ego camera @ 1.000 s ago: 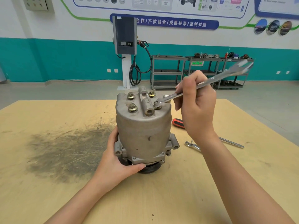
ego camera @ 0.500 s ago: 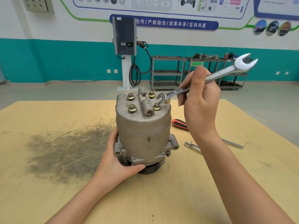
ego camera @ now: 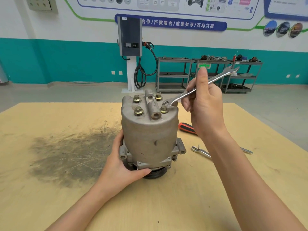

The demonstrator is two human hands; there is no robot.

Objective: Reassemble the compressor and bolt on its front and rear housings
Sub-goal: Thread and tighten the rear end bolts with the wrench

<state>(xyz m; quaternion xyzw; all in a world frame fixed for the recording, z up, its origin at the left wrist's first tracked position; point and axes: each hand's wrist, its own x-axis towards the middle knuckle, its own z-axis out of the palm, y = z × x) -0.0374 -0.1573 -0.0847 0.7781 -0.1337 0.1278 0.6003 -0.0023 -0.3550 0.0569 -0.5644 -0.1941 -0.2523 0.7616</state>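
Flanking compressor [ego camera: 150, 130]: screwdriver [ego camera: 186, 128], ratchet [ego camera: 200, 151]

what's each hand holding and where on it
Right hand grips the wrench around the middle of its shaft. Left hand holds the compressor low on its left side, near the base.

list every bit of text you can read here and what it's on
"合作/产教融合/成果共享/互利共赢": white characters on the blue wall banner.
Wall posters: small print, too blurred to read.
Green tag on the cart: blurred, unreadable.
Charger: small screen and top sticker, unreadable.
Wrench in the right hand: stamped marks near the lower end, too small to read.
Compressor: no text visible.
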